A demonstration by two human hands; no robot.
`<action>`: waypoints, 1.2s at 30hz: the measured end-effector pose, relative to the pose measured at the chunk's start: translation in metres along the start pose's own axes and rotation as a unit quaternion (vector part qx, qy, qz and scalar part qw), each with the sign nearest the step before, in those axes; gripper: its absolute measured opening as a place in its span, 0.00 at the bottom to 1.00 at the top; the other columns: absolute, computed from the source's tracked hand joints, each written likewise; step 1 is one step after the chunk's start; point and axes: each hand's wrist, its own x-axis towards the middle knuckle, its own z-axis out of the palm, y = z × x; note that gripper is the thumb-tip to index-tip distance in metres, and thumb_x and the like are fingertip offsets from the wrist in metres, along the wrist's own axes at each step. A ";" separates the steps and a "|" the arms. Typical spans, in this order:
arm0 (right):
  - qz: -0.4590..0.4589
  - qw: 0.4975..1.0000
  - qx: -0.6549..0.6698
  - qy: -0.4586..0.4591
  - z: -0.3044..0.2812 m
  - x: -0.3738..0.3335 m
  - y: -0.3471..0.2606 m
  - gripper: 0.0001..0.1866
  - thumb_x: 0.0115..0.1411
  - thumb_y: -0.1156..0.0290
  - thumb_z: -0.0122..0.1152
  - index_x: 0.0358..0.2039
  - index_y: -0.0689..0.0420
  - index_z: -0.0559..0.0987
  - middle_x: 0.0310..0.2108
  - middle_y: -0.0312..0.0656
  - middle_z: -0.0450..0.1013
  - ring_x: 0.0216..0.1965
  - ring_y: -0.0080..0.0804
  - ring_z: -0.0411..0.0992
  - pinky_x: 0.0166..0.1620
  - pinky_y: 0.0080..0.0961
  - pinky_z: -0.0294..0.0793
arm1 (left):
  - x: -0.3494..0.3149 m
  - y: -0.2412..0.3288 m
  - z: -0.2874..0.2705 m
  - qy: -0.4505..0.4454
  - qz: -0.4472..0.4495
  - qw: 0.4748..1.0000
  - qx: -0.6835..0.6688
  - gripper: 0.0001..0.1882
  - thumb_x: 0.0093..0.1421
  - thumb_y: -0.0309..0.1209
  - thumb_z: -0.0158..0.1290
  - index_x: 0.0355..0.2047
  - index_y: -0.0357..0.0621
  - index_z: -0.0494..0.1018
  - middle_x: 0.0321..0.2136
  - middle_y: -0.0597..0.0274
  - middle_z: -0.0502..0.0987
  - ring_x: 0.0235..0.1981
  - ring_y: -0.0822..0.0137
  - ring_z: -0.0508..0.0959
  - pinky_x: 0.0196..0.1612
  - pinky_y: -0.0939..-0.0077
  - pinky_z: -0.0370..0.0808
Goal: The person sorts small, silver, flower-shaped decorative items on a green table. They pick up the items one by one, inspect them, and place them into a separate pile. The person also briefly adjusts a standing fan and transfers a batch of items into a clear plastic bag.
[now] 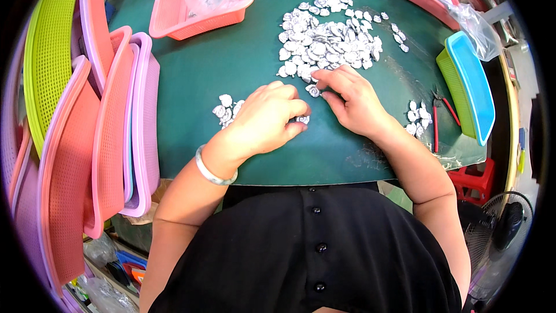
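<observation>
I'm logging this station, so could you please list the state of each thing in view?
Left hand: closed on a small silver piece.
Right hand: pinching a piece at the pile's edge.
Big pile: loose, spread on the green mat.
Red pliers: lying flat, untouched.
Pink basket: holds a plastic bag.

Black buttoned top (313, 249), pale bangle (211, 169) on left wrist, bare forearms

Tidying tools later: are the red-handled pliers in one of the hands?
No: the red-handled pliers lie on the green mat, apart from the right hand.
</observation>
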 end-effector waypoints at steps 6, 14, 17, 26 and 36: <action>0.036 0.999 -0.006 0.014 0.002 -0.001 -0.005 0.22 0.45 0.78 0.59 0.44 0.60 0.70 0.28 0.43 0.71 0.32 0.41 0.67 0.36 0.32 0.68 | 0.000 -0.001 -0.004 -0.051 0.006 0.998 -0.026 0.09 0.43 0.27 0.58 0.28 0.46 0.76 0.23 0.63 0.70 0.29 0.61 0.70 0.35 0.70 0.68; -0.013 0.999 -0.043 0.006 0.007 0.000 -0.004 0.24 0.45 0.77 0.59 0.46 0.61 0.68 0.26 0.43 0.70 0.31 0.41 0.67 0.35 0.33 0.67 | 0.003 -0.010 -0.004 0.062 -0.039 0.997 -0.037 0.07 0.44 0.24 0.57 0.27 0.41 0.74 0.20 0.60 0.71 0.26 0.60 0.71 0.31 0.69 0.68; 0.000 1.000 -0.008 0.013 0.008 -0.002 -0.003 0.25 0.45 0.78 0.59 0.47 0.60 0.67 0.26 0.43 0.70 0.31 0.41 0.68 0.36 0.34 0.67 | 0.003 -0.010 -0.002 0.079 -0.053 0.995 -0.029 0.08 0.45 0.23 0.57 0.28 0.40 0.74 0.20 0.59 0.71 0.26 0.60 0.71 0.31 0.69 0.68; 0.017 0.999 0.046 -0.016 -0.009 -0.003 -0.003 0.26 0.44 0.83 0.56 0.48 0.58 0.68 0.29 0.41 0.72 0.34 0.41 0.68 0.38 0.34 0.69 | 0.003 -0.010 0.003 0.077 -0.035 0.996 -0.013 0.11 0.44 0.22 0.56 0.32 0.42 0.75 0.22 0.59 0.70 0.29 0.58 0.71 0.34 0.67 0.68; -0.032 0.999 0.014 -0.017 0.011 -0.001 -0.010 0.22 0.47 0.78 0.57 0.46 0.59 0.69 0.26 0.43 0.70 0.30 0.41 0.68 0.34 0.33 0.69 | 0.003 -0.012 0.004 0.076 -0.037 0.996 -0.029 0.09 0.44 0.22 0.56 0.29 0.40 0.74 0.22 0.58 0.70 0.28 0.57 0.71 0.33 0.67 0.68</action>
